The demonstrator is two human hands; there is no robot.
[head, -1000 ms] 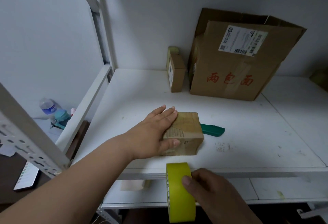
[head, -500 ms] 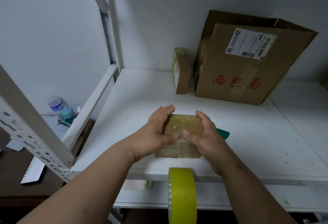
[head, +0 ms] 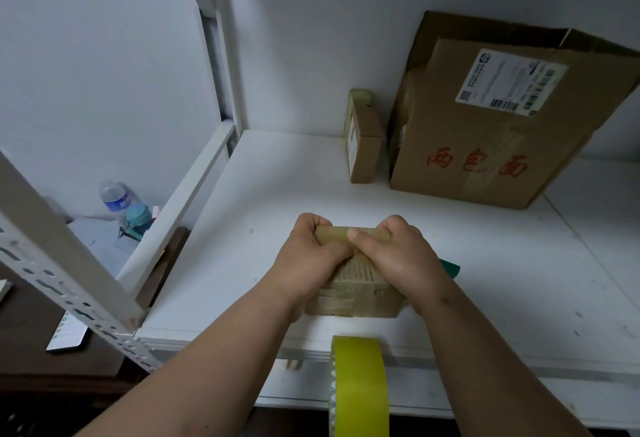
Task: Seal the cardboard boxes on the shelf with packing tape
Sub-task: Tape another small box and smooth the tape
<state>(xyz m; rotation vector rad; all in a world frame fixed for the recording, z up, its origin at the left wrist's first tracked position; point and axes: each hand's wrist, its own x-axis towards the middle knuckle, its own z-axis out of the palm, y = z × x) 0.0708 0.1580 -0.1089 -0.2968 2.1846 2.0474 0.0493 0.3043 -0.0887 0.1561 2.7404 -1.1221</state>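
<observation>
Grip: both hands clasp the small cardboard box (head: 353,289); the left hand (head: 308,260) curls over its far-left top edge, the right hand (head: 394,256) over its far-right top edge, thumbs meeting on the top face.
Head view, box position: it sits on the white shelf (head: 263,194) near the front edge, its far side apparently tipped up towards the camera.
Head view, tape: a yellow-green tape roll (head: 358,384) stands on edge at the shelf's front lip, just in front of the box, untouched.
Head view, other boxes: a slim carton (head: 363,138) stands upright at the back, just beside a large open box (head: 498,131) with a shipping label.
Head view, extras: a green object (head: 450,268) peeks out behind the right hand; what it is cannot be told.
Handling, judged: the box looks light and fairly stiff, with glossy old tape on its faces that may be slippery. Hold it by the edges and corners, pressing the flaps flat.
Step, judged: turning the box to present a seam for taping.
</observation>
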